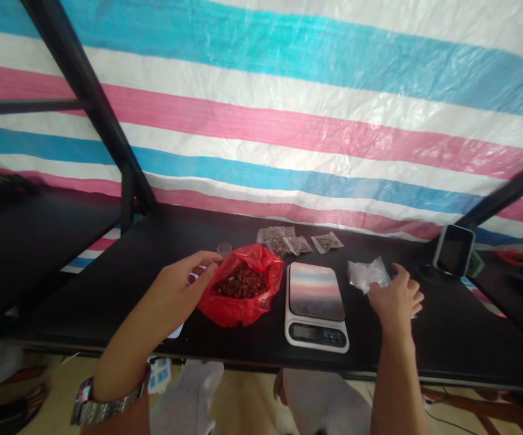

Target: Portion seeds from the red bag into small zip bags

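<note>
My left hand (184,284) hovers at the left rim of an open red plastic bag (243,290) full of small brown pieces, fingers loosely curled and apart, holding nothing I can see. My right hand (397,296) rests on a heap of small clear plastic bags (366,273), fingers spread over them. Between the two stands a white digital kitchen scale (316,302) with a shiny plate and nothing on it. Behind the red bag lie three small filled clear packets (283,240), and a tiny clear cup (224,248) stands near my left fingertips.
All this sits on a black table (107,290) against a striped pink, blue and white tarp. A phone on a stand (454,249) is at the right rear. Black frame bars rise at the left and right. A second black surface lies at the far left.
</note>
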`<state>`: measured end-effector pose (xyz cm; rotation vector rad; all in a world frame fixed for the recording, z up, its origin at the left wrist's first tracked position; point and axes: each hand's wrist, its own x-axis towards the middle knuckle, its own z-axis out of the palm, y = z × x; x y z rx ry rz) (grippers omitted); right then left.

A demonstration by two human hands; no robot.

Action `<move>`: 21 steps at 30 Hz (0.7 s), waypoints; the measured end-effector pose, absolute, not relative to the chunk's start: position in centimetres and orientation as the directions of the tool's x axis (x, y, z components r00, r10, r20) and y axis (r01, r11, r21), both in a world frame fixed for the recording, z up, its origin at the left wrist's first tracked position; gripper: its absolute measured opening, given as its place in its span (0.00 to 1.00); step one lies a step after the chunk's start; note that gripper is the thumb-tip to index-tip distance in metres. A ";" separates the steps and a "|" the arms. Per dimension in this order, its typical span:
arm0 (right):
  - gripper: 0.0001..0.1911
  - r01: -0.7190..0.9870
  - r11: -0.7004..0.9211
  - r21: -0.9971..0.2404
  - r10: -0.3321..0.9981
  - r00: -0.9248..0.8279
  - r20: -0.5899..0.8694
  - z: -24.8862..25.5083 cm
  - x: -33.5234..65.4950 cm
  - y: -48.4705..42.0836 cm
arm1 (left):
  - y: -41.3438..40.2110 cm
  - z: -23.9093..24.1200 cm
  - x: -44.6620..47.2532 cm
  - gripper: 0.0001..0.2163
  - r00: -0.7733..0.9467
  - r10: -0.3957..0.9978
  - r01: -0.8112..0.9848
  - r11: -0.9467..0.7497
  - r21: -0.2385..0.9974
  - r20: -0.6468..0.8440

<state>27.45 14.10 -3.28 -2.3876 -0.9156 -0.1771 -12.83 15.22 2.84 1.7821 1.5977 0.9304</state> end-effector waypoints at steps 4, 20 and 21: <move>0.29 0.776 -0.507 -0.374 0.760 0.608 0.231 -4.0 27.2 14.5 | 15.2 3.1 -12.3 0.20 0.047 0.988 0.612 -0.144 0.778 0.146; 0.14 0.930 -0.061 -0.362 0.924 0.190 0.333 0.1 18.1 19.6 | 15.3 2.7 -11.8 0.22 0.075 0.978 0.627 -0.199 0.754 0.196; 0.14 0.939 -0.041 -0.342 0.941 0.151 0.303 0.2 16.8 20.2 | 15.2 2.8 -11.7 0.22 0.081 0.978 0.621 -0.202 0.757 0.194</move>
